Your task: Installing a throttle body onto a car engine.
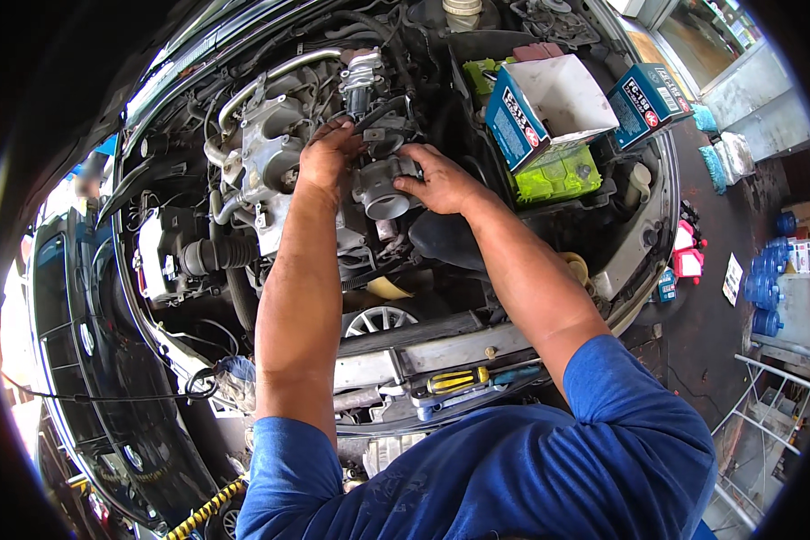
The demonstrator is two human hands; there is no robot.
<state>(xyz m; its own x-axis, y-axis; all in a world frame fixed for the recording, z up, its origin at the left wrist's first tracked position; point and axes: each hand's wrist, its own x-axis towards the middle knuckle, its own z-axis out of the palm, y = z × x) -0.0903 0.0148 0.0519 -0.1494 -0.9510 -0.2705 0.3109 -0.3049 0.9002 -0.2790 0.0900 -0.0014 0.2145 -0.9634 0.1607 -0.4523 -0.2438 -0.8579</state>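
Note:
My right hand [436, 180] grips the side of a silver throttle body [382, 198] in the middle of the engine bay, thumb on its near side and fingers over the top. Just left of it, my left hand [331, 153] has its fingers curled at a black hose and metal fittings; what they hold is hidden. The silver intake manifold [265, 126] lies left of my left hand, with a curved metal pipe along it. An upright cylindrical metal valve [363, 85] stands just beyond my fingers.
A bright green battery [558, 180] carries an open box [553, 108]; another box [648, 103] leans beside it. Screwdrivers [454, 381] and wrenches lie along the front edge. A dark car [108, 378] stands at left; blue water bottles [767, 279] and a white metal rack [765, 396] are at right.

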